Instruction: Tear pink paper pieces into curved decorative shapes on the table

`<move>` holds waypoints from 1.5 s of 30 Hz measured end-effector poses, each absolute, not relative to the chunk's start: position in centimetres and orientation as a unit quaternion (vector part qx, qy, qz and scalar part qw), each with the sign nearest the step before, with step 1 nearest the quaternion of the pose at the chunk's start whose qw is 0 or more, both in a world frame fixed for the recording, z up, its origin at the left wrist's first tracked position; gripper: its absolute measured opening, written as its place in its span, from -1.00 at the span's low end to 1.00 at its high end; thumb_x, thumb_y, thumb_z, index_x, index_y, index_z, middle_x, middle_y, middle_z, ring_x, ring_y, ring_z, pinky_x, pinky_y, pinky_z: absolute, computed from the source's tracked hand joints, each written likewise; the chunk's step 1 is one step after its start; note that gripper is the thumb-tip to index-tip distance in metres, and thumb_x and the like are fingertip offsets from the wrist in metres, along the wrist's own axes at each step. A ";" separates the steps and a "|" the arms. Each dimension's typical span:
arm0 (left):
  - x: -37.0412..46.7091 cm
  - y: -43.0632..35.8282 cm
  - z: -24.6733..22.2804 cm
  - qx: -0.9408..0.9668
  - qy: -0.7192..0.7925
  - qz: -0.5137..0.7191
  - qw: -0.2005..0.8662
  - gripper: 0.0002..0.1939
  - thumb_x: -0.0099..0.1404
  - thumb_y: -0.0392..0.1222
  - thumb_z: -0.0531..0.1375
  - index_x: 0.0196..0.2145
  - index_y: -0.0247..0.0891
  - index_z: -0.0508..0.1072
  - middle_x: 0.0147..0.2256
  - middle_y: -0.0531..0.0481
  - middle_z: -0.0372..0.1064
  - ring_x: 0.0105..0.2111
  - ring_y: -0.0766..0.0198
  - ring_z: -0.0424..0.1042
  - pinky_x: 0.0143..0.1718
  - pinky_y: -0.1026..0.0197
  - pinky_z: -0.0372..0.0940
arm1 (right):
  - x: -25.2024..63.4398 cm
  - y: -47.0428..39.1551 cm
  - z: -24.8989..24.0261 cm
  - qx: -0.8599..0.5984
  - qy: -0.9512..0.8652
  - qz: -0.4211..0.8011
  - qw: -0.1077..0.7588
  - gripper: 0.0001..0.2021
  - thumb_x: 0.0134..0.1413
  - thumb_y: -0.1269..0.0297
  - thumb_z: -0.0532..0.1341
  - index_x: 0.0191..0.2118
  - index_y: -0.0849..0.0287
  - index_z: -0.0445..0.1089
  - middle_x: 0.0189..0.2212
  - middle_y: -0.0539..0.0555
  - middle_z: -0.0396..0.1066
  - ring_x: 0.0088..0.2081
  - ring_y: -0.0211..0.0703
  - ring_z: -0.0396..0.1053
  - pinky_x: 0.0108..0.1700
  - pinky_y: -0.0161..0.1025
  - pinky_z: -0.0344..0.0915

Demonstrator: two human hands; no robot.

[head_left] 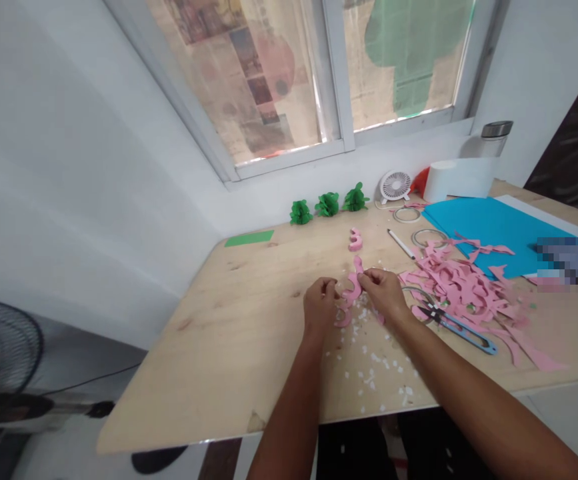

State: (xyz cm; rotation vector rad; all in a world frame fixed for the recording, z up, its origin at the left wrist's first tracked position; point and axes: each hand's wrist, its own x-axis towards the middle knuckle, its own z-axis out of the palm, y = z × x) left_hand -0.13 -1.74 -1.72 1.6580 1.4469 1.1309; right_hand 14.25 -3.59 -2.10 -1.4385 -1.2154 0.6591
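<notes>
Over the middle of the table, my right hand (pixel 386 290) pinches a curvy pink paper cutout (pixel 353 288) at its right edge. My left hand (pixel 320 300) is closed, thumb and fingertips together, just left of that cutout; what lies between its fingertips is too small to make out. Below the hands rests another curved pink piece (pixel 343 319), partly hidden. A small stack of pink curved cutouts (pixel 355 240) lies beyond them. White paper bits (pixel 369 380) are scattered on the tabletop under and in front of my hands.
Right of my hands are blue-handled thread snips (pixel 463 331), a heap of pink scraps (pixel 463 280), a white pen (pixel 401 245), tape rings (pixel 429 238) and blue sheets (pixel 499 227). Green paper shapes (pixel 327 205) and a small white fan (pixel 395 187) stand along the wall.
</notes>
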 end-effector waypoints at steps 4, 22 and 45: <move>0.1 -1.8 -1.2 0.603 0.503 0.446 0.429 -0.80 0.10 -0.15 0.11 -0.42 -0.31 0.47 -0.44 -0.05 0.45 -0.43 0.27 0.39 -0.38 0.26 0.23 | 14.3 -3.5 -2.2 -0.598 -0.500 0.294 0.553 -0.70 -0.11 0.16 0.11 -0.70 0.17 0.11 -0.72 -0.11 0.01 -0.61 -0.34 0.00 -0.54 -0.36 -0.04; -0.1 -2.0 -0.8 0.490 0.388 0.449 0.639 -0.71 -0.06 -0.17 0.28 -0.34 -0.35 0.47 -0.55 0.00 0.38 -0.56 0.35 0.36 -0.49 0.31 0.23 | 14.0 -3.6 -1.2 -0.479 -0.393 0.475 0.625 -0.73 -0.10 0.09 0.20 -0.56 0.21 0.37 -0.63 -0.01 0.29 -0.52 -0.27 0.20 -0.47 -0.34 0.07; -0.5 -1.8 -0.6 0.563 0.383 0.445 0.581 -0.65 -0.08 -0.19 0.28 -0.26 -0.30 0.44 -0.47 0.01 0.39 -0.48 0.36 0.32 -0.47 0.32 0.22 | 13.8 -3.6 -1.3 -0.484 -0.396 0.498 0.601 -0.77 -0.26 0.16 0.28 -0.58 0.19 0.28 -0.69 -0.09 0.22 -0.62 -0.34 0.11 -0.54 -0.35 0.00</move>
